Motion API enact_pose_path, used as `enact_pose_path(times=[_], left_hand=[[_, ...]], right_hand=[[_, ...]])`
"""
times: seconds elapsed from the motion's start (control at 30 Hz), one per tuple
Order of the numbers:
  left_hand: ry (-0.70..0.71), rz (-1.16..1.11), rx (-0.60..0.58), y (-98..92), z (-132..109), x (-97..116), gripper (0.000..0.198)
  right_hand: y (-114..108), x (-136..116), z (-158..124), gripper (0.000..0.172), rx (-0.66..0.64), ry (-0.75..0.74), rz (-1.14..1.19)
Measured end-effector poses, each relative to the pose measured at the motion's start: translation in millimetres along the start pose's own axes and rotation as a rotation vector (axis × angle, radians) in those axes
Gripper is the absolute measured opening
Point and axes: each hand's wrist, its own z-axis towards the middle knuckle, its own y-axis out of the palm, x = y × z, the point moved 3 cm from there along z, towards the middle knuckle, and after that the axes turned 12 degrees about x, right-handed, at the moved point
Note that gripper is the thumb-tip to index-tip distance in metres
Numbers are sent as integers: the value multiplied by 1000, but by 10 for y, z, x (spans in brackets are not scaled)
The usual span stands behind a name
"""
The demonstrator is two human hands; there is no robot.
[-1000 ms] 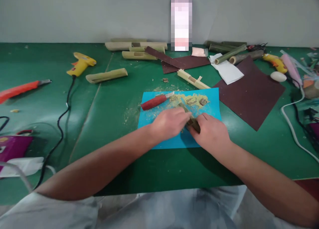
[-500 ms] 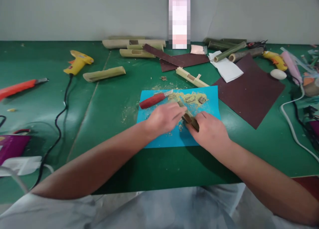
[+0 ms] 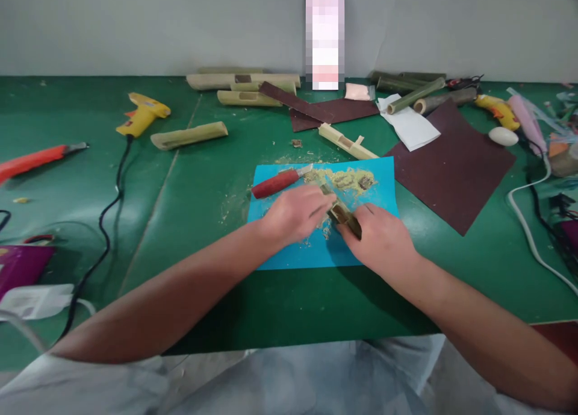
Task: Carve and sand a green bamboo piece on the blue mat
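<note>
A short bamboo piece [image 3: 344, 215] with an opening cut in its side is held at a slant above a blue sheet [image 3: 289, 257]. My left hand [image 3: 295, 213] is closed at its upper left end, its fingertips partly hidden. My right hand [image 3: 383, 231] wraps the lower right end. Pale shavings [image 3: 345, 179] are heaped on the sheet just beyond my hands. To the left of them lies a red-handled knife [image 3: 280, 182], its blade pointing at the heap.
A yellow glue gun [image 3: 143, 112] and a bamboo half [image 3: 189, 136] lie left. Behind the sheet are a notched bamboo strip [image 3: 345, 140] and brown sandpaper sheets [image 3: 334, 111]. More sandpaper [image 3: 456, 168], white paper [image 3: 409, 123] and an egg-shaped object [image 3: 503, 136] lie right.
Almost nothing differs. Both hands keep their grip on the bamboo piece, and the whole view has shifted very slightly.
</note>
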Motion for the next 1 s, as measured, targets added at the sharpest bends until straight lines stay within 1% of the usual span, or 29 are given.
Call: enact_pose_path(times=[0.07, 0.17, 0.27, 0.37, 0.4, 0.5, 0.63, 0.73, 0.77, 0.83, 0.87, 0.97, 1.0], left_hand=[[11, -21, -20, 10, 4, 9, 28], [-9, -25, 11, 16, 2, 7, 27], [4, -4, -18, 44, -11, 9, 29], [-43, 37, 28, 39, -15, -10, 28], [-47, 45, 27, 40, -17, -10, 28], [-9, 38, -39, 58, -27, 17, 30], [-32, 69, 11, 38, -31, 48, 29], [12, 69, -69, 61, -41, 84, 30], [37, 74, -62, 60, -40, 90, 31], [20, 106, -21, 50, -35, 75, 32], [18, 118, -18, 51, -35, 71, 32], [49, 100, -74, 73, -53, 85, 31], [44, 93, -74, 72, -58, 85, 31]], right_hand=[[4, 7, 3, 28, -4, 5, 3], [14, 15, 4, 29, -8, 15, 9], [18, 10, 2, 27, -3, 8, 14], [14, 0, 0, 27, 6, 8, 14], [12, -4, -1, 26, 10, 7, 14], [10, -13, -2, 26, 16, 0, 14], [21, -14, -3, 27, 9, 12, 14], [23, -20, -2, 24, 12, -1, 13], [23, -21, -1, 24, 12, 0, 15], [22, -20, -1, 25, 5, 10, 19], [23, -22, -1, 26, 2, 12, 21], [26, -31, -5, 23, 3, 1, 26], [28, -34, -7, 23, 4, 0, 27]])
